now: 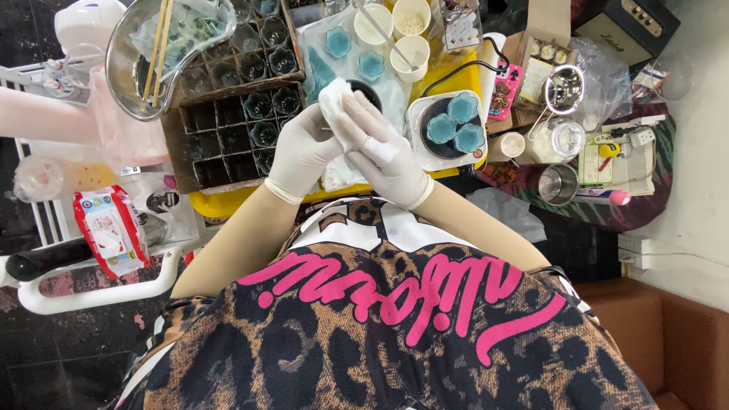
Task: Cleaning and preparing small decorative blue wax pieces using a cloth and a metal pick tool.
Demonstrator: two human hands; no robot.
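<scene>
Head view: both gloved hands, left hand (302,152) and right hand (383,148), pinch a crumpled white tissue (335,101) upright.

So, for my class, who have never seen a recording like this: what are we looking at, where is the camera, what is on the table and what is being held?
There is no machine here. The single picture comes from a camera worn on a person's head, looking straight down past their patterned shirt. Both hands wear pale gloves. The left hand and the right hand meet over a crumpled white tissue, pressed around something small and dark that is mostly hidden. On the cluttered table lie a cardboard divider box of dark cups, a steel bowl holding chopsticks, a small white hotplate carrying three blue star-shaped moulds, white paper cups and a steel cup.
</scene>
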